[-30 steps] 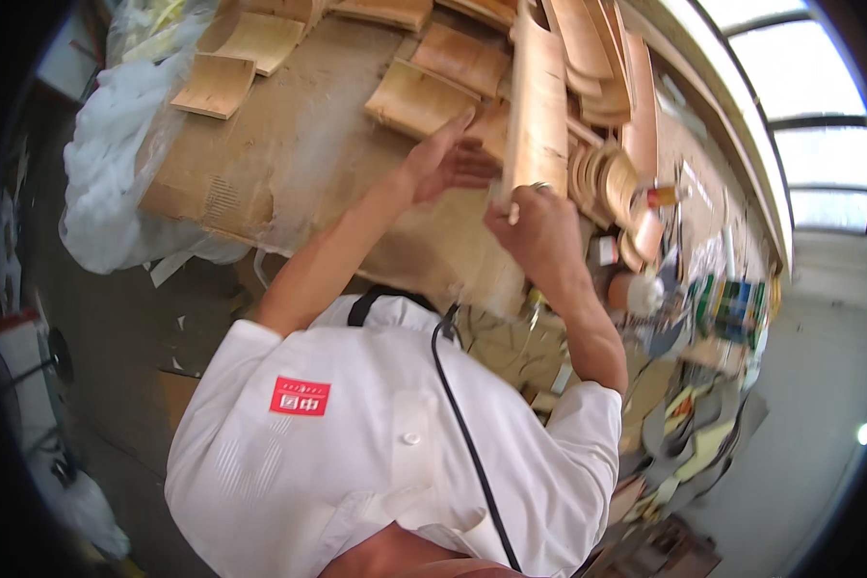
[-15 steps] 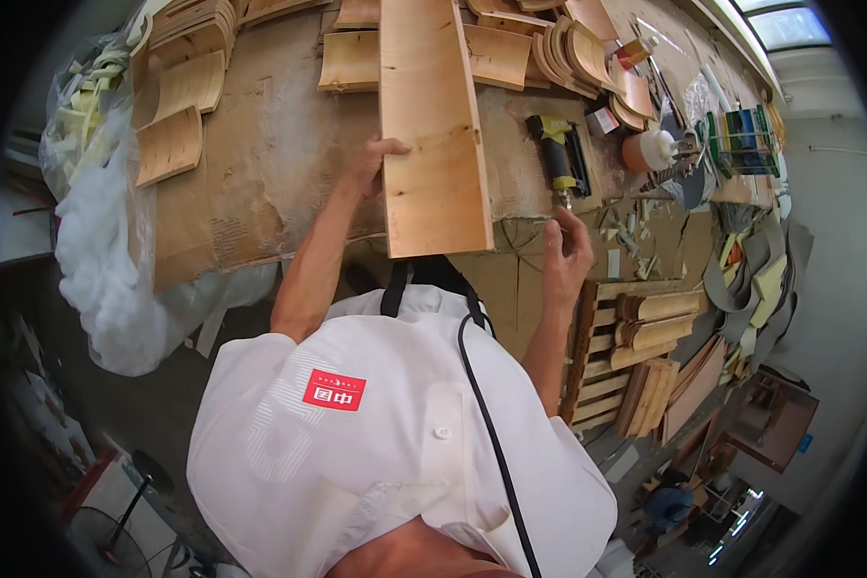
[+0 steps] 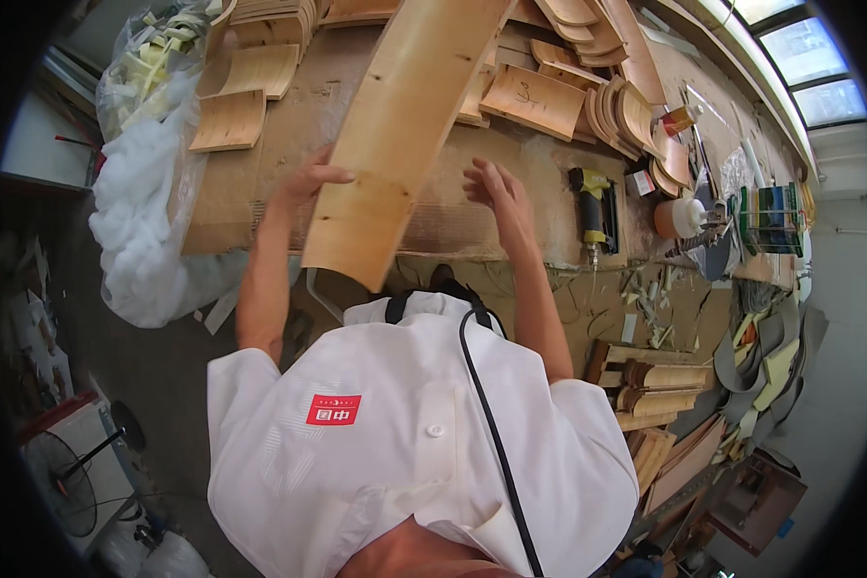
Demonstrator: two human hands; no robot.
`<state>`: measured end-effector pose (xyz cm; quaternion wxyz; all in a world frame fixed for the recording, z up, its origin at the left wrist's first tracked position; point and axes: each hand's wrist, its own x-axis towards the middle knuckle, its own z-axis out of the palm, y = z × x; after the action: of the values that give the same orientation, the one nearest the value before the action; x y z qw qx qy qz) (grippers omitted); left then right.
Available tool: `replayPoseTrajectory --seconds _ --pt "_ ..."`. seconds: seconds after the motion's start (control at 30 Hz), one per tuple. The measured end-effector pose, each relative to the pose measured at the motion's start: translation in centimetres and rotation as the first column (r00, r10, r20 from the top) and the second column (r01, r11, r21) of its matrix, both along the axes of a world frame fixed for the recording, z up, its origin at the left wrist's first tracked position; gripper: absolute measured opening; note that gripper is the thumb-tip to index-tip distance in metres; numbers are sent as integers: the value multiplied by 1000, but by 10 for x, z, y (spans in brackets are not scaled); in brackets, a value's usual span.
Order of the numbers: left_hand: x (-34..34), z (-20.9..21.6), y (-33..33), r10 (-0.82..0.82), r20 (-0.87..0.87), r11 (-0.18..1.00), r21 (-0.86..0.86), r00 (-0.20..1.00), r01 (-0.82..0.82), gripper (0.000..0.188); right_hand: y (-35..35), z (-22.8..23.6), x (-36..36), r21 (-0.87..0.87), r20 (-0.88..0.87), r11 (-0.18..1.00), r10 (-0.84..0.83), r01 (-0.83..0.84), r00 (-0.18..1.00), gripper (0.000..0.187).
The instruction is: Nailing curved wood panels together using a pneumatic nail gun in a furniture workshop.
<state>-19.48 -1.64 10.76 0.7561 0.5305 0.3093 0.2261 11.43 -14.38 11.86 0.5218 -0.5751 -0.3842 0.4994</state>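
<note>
A long curved plywood panel [image 3: 395, 125] slants across the workbench, its near end jutting past the front edge over my lap. My left hand [image 3: 314, 180] grips its left side, thumb on the upper face and the other fingers hidden beneath. To the right of the panel my right hand [image 3: 498, 190] hovers over the bench with fingers apart, holding nothing. A black and yellow-green nail gun [image 3: 595, 214] lies on the bench further right, its hose fitting toward the front edge.
Curved plywood pieces [image 3: 533, 101] are stacked along the back. White stuffing in a plastic bag [image 3: 143, 217] hangs at the left corner. An orange-and-white bottle [image 3: 679, 219] and a green rack [image 3: 773, 220] stand at the right. Shaped wooden parts [image 3: 665, 376] sit low right.
The panel has swung to a slant, its near end shifting left with my left hand. My right hand has moved from beside the nail gun up toward the panel.
</note>
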Motion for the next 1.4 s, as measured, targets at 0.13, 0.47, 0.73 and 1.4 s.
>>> replayPoseTrajectory --seconds 0.13,0.47,0.73,1.4 --pt "-53 -1 17 -109 -116 994 -31 987 107 74 39 -20 -8 67 -517 998 25 12 855 49" --pt "-93 -28 63 -390 -667 835 35 636 549 60 -42 -72 -70 -321 -661 946 -261 50 704 35" --pt "2 -44 -15 124 -621 600 668 774 439 66 -47 -110 -65 -557 -736 824 -436 -98 518 40" --pt "34 -75 -146 847 -154 460 692 509 -556 21 125 -78 9 -460 -755 887 -372 -33 541 53"
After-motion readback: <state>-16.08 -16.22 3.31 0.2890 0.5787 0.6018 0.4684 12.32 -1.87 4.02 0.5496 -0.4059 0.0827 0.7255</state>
